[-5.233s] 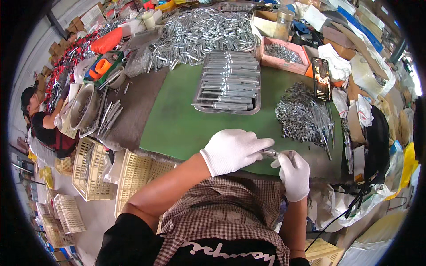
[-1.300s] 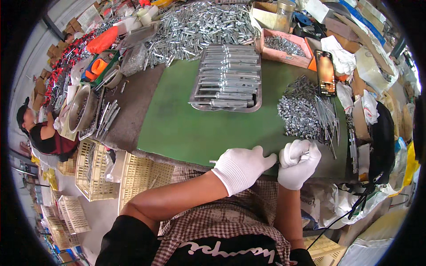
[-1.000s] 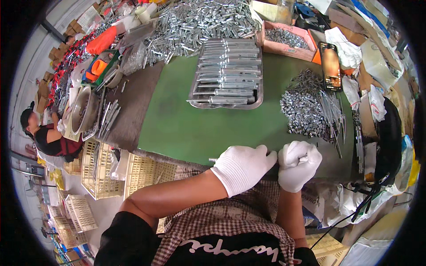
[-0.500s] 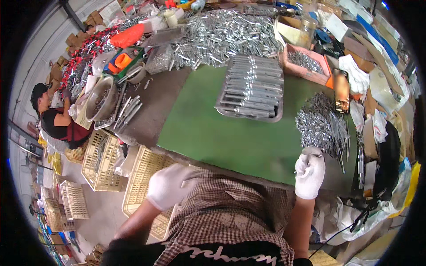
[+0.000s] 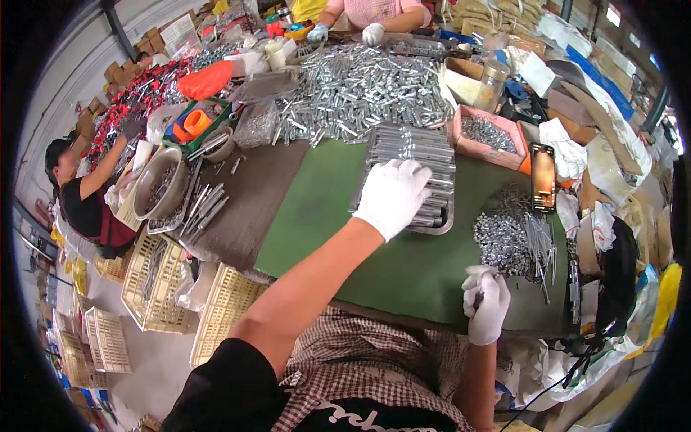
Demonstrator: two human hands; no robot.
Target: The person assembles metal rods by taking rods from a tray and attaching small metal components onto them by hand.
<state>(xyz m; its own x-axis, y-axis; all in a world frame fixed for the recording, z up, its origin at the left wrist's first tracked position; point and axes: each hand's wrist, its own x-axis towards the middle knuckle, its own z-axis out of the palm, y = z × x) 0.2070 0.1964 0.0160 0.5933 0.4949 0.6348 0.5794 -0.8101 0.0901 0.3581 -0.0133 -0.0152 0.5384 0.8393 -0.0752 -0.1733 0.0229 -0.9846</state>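
A clear plastic tray [image 5: 448, 223] holds a row of silvery metal tubes [image 5: 410, 140] on the green mat [image 5: 317, 216]. My left hand [image 5: 394, 196], in a white glove, lies over the tubes near the tray's middle, its fingers apart and bent down onto them. The glove hides the tubes beneath. Close to the mat's front edge, my gloved right hand [image 5: 489, 306] is closed, fingers curled around something small and dark that I cannot make out. Just beyond it sits a heap of small metal parts [image 5: 504, 234], with thin metal rods [image 5: 543, 252] along its right side.
A large pile of metal pieces [image 5: 360, 86] covers the back. A pink bin [image 5: 493, 153] and a phone [image 5: 543, 178] stand at right. Left are a metal bowl [image 5: 162, 183], loose tubes [image 5: 204, 211] and cream crates [image 5: 223, 302]. Co-workers sit at left [image 5: 90, 187] and far side [image 5: 378, 14].
My left hand has gone from beside my apron up and right onto the tubes in the tray. My right hand stays near the mat's front edge. The view has tilted up, showing a co-worker opposite.
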